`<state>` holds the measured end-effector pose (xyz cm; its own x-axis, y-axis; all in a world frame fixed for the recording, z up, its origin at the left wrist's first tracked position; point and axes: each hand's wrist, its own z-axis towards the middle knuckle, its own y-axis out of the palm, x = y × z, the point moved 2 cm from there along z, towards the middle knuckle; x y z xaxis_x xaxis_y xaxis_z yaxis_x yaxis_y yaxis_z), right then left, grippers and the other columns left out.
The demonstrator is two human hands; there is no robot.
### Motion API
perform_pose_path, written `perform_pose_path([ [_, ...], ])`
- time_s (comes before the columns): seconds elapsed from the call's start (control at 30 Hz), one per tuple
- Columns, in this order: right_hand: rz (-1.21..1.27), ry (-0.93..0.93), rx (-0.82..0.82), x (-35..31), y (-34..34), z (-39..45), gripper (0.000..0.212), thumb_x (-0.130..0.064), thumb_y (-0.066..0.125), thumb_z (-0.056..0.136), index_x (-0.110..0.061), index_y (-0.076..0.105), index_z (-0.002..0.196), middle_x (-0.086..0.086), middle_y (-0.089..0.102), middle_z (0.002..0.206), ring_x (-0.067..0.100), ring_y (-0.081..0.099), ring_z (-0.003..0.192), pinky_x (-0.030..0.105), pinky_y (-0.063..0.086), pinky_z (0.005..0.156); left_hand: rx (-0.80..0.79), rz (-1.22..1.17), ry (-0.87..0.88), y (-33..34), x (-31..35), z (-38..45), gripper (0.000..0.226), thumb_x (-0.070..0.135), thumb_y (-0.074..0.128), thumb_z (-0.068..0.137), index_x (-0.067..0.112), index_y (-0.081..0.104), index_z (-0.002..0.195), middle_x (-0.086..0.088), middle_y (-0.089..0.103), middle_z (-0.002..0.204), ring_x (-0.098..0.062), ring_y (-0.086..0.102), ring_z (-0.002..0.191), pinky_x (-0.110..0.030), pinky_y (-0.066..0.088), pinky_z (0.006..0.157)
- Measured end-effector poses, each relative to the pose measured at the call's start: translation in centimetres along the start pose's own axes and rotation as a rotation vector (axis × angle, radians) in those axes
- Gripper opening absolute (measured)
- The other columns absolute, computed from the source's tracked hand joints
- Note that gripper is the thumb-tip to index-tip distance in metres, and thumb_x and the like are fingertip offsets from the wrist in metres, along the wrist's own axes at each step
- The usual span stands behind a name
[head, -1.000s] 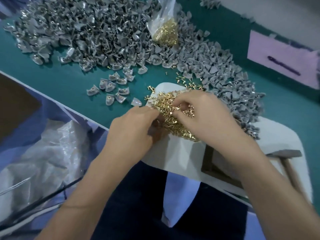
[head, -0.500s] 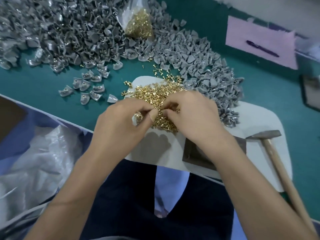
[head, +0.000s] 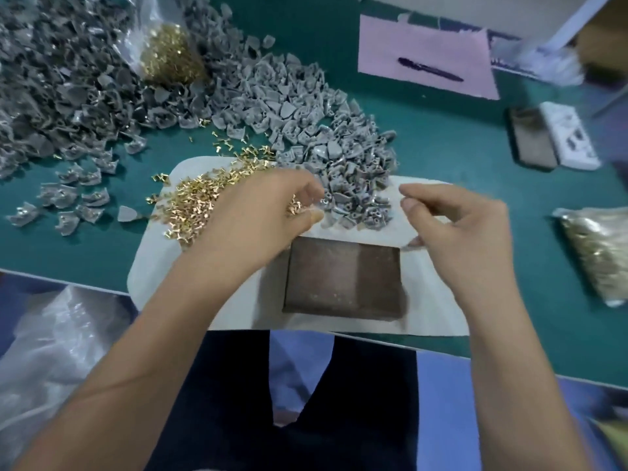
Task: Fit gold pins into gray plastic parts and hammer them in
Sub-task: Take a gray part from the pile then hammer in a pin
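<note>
Pins (head: pixel 193 205) lie heaped gold at centre left on our white pad (head: pixel 431 300), gray parts (head: pixel 353 185) piled beside them. Our left hand (head: pixel 261 215) curls over both piles; whether it pinches anything we cannot tell. Our right hand (head: pixel 455 226), centre right, hovers loosely curled, holding nothing.

The left hand (head: pixel 258 212) is held forward with fingers curled and thumb drawn toward the fingertips. The right hand (head: pixel 465 226) is raised apart from it, fingers loosely curled; what is pinched cannot be told.
</note>
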<state>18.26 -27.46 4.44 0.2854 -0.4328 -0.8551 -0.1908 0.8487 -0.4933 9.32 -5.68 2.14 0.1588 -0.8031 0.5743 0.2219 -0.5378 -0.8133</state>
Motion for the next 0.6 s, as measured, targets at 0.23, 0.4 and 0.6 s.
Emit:
perform_pose_path([
  [0.23, 0.082, 0.108, -0.033, 1.7, -0.2, -1.8, 0.025, -0.001, 0.075, 0.085, -0.024, 0.081, 0.092, -0.012, 0.076, 0.077, 0.001, 0.065, 0.064, 0.041, 0.063, 0.068, -0.062, 0.184, -0.031, 1.6, 2.0, 3.0, 0.031, 0.067, 0.071, 0.078, 0.037, 0.061, 0.083, 0.021, 0.064, 0.078, -0.006, 0.058, 0.075, -0.023, 0.032, 0.057],
  [0.4, 0.093, 0.095, -0.053, 1.7, 0.0, -2.7, 0.029, -0.005, 0.074, 0.086, -0.028, 0.071, 0.102, -0.006, 0.07, 0.076, 0.012, 0.066, 0.073, 0.045, 0.06, 0.074, -0.058, 0.27, -0.078, 2.6, 2.8, 3.4, 0.035, 0.061, 0.075, 0.076, 0.034, 0.053, 0.074, 0.017, 0.063, 0.078, -0.013, 0.06, 0.079, -0.03, 0.035, 0.063],
  [0.6, 0.107, 0.058, -0.004, 1.1, -0.2, -3.3, 0.018, -0.01, 0.077, 0.087, -0.028, 0.078, 0.091, -0.018, 0.073, 0.079, 0.004, 0.064, 0.071, 0.031, 0.058, 0.066, 0.01, 0.166, -0.02, 0.2, 3.4, 0.5, 0.015, 0.042, 0.068, 0.084, 0.037, 0.055, 0.09, 0.022, 0.065, 0.085, -0.009, 0.062, 0.077, -0.028, 0.035, 0.06],
])
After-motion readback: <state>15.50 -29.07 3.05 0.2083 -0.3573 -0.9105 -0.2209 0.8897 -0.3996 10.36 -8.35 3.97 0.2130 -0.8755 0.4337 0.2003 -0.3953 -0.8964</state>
